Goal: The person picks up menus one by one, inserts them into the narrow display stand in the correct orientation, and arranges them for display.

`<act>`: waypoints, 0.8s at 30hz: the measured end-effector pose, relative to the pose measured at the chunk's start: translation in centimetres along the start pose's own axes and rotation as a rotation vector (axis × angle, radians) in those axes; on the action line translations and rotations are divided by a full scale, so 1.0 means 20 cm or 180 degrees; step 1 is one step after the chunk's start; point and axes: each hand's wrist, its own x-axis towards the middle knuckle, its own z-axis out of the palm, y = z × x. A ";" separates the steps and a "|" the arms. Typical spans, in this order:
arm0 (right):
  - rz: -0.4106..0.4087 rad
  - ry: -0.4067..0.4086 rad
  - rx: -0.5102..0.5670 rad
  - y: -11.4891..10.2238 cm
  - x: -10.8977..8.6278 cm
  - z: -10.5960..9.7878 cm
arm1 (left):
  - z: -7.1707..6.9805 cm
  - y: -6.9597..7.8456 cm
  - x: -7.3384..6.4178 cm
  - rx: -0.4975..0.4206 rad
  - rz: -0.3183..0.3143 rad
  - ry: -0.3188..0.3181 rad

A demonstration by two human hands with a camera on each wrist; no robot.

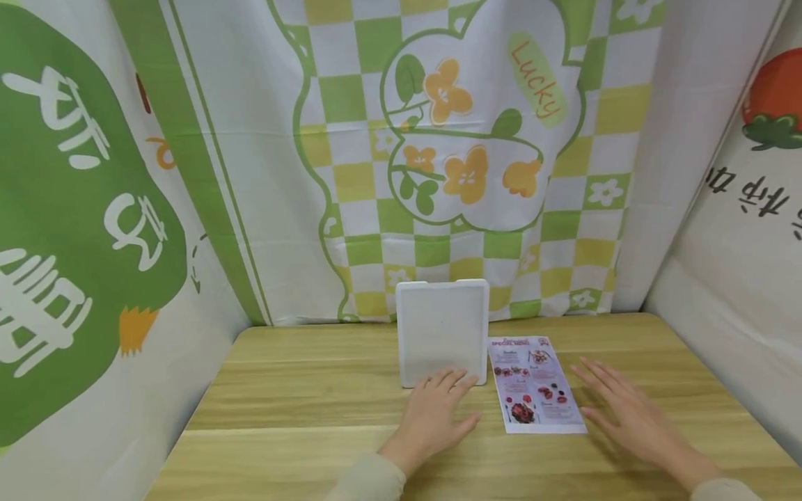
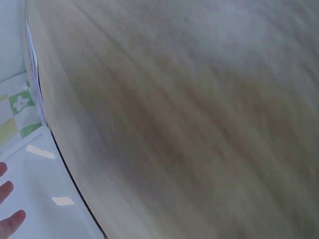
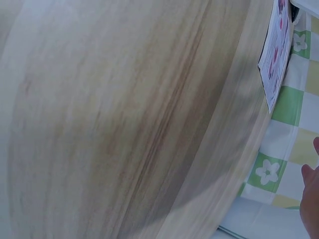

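A white rectangular frame-like panel (image 1: 443, 330) stands upright toward the back of the wooden table. My left hand (image 1: 435, 414) is in front of it, fingers spread and overlapping its lower edge in the head view; a few fingertips (image 2: 12, 221) show beside the panel's white face (image 2: 37, 181) in the left wrist view. To the right of the panel lies a printed menu sheet (image 1: 535, 386) with food pictures. Just right of that sheet is my right hand (image 1: 633, 417), fingers extended and holding nothing. Part of this hand (image 3: 311, 201) appears at the right wrist view's edge.
The wooden table (image 1: 301, 403) has rounded back corners. Behind it hangs a green, yellow and white checkered cloth (image 1: 351, 174) with flower prints. Printed fabric also encloses the left side (image 1: 63, 209) and the right side (image 1: 739, 278).
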 end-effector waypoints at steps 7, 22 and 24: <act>0.0017 0.0016 0.0248 0.02 0.02 0.01 | 0.08 0.04 0.05 -0.0114 0.0002 -0.0072; 0.0163 -0.0101 0.0565 0.02 0.00 0.07 | 0.14 0.15 0.15 -0.0292 0.0058 -0.0703; 0.0198 -0.0129 0.0649 0.02 0.01 0.07 | 0.14 0.15 0.17 -0.0371 0.0018 -0.0817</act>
